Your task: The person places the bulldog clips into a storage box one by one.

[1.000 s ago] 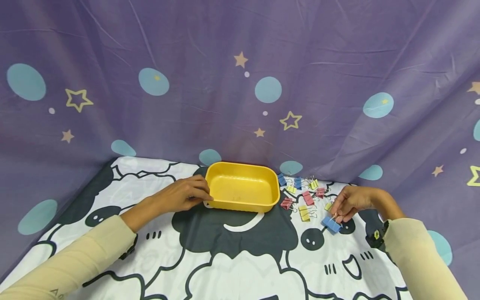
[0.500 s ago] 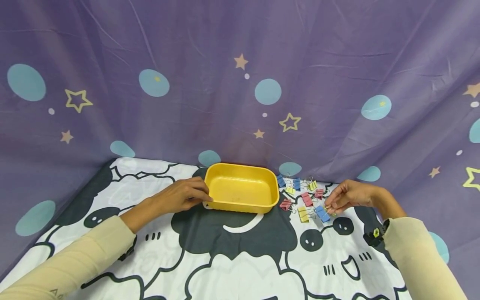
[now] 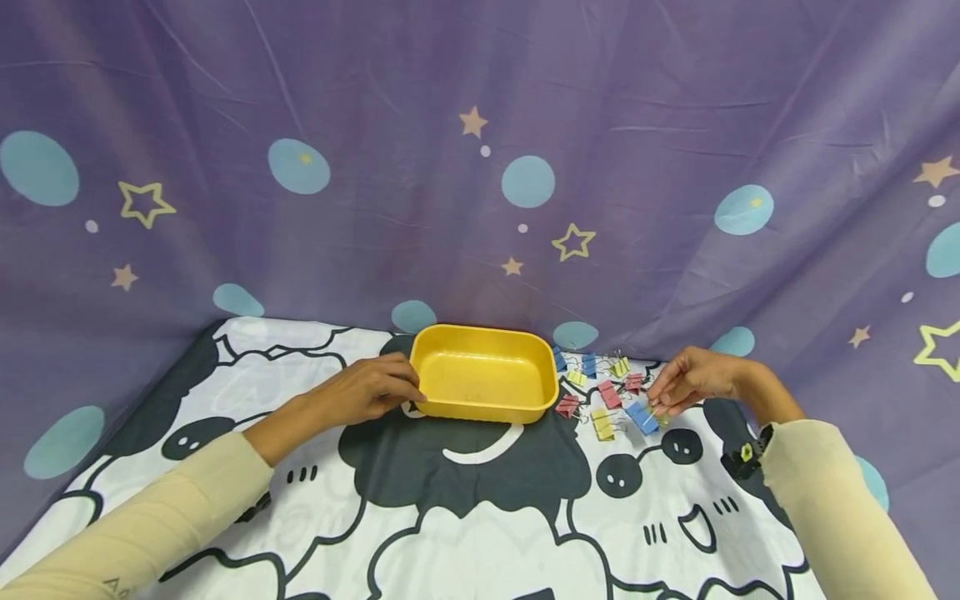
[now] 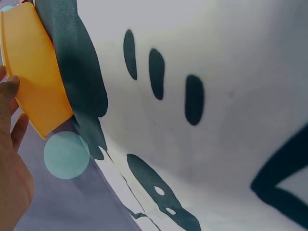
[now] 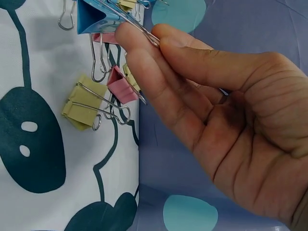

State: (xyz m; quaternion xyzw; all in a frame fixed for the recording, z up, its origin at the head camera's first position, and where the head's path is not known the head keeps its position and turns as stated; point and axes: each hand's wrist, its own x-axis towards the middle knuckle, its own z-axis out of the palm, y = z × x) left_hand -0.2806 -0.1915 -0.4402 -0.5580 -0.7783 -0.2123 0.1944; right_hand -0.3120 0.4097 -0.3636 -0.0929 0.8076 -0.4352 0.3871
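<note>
A yellow plastic tray (image 3: pixel 487 412) stands at the back middle of the cloth-covered table. My left hand (image 3: pixel 372 389) holds it by the rim at its left end, and in the left wrist view the fingers (image 4: pixel 10 91) lie against the tray's wall. To the tray's right, my right hand (image 3: pixel 696 385) pinches a blue binder clip (image 3: pixel 642 417) by its wire handles between thumb and fingertips. The right wrist view shows that blue clip cut off by the top edge, over other clips. A yellow binder clip (image 5: pixel 85 102) and a pink one (image 5: pixel 122 85) lie near the hand.
Several more blue, yellow and pink binder clips lie scattered between tray and right hand, among them a large yellow clip (image 3: pixel 602 424) and a pink clip (image 3: pixel 609 394). A purple patterned curtain (image 3: pixel 480 167) hangs behind the table's back edge.
My right hand has carried the blue binder clip leftward and away from me, close to the large yellow clip. The left hand keeps its hold on the tray.
</note>
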